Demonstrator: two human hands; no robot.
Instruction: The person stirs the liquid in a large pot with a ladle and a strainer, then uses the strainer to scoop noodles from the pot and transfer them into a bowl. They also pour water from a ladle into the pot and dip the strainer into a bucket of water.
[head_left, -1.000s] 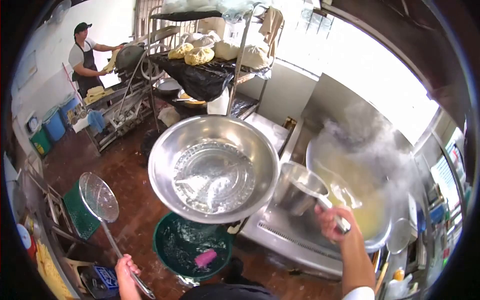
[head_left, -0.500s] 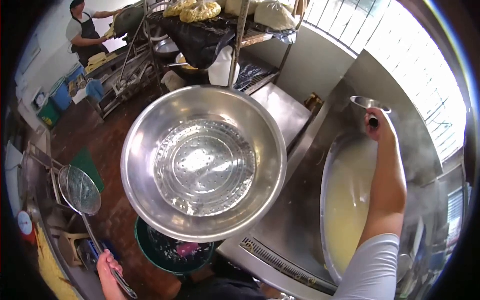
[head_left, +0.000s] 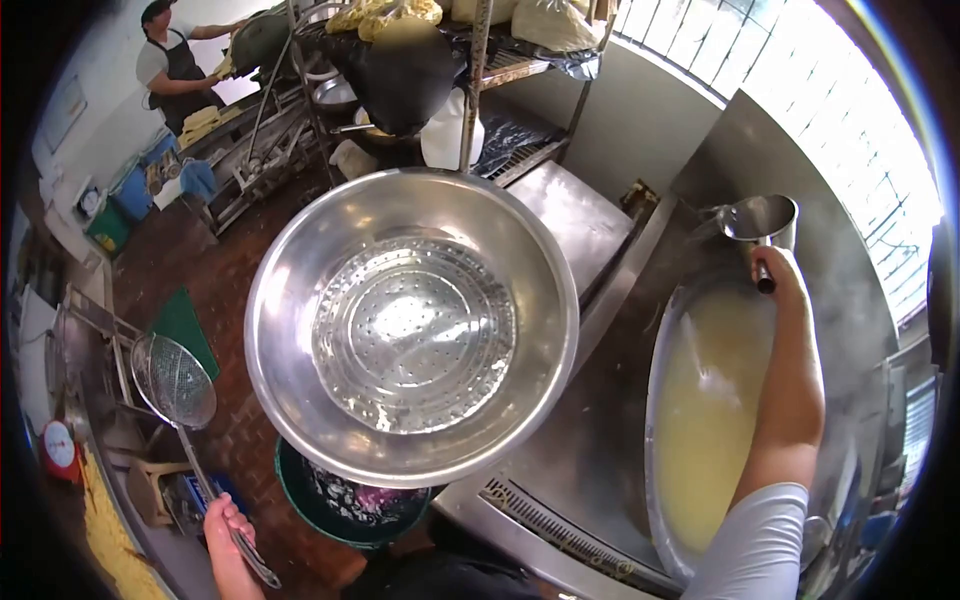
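My left hand [head_left: 228, 522] grips the handle of a long wire-mesh strainer [head_left: 174, 382], held at the lower left over the floor. My right hand [head_left: 775, 268] is closed round the handle of a metal pot [head_left: 760, 217], which is tilted with clear liquid at its left edge. Below it lies a large oval vat [head_left: 655, 440] of cloudy yellowish liquid [head_left: 705, 420]. Between my hands a big steel bowl [head_left: 285, 400] with a perforated inner part [head_left: 410, 335] fills the middle of the view.
A green tub [head_left: 300, 495] with dark contents stands below the bowl. Behind are a metal rack [head_left: 480, 80] with filled bags [head_left: 550, 28] and a white jug [head_left: 440, 130]. Another person [head_left: 175, 68] works at the upper left. A red scale [head_left: 60, 448] is at the far left.
My right hand has moved slightly down and right, and the pot has turned so its opening shows, with liquid at its edge. The strainer has shifted slightly right in the view.
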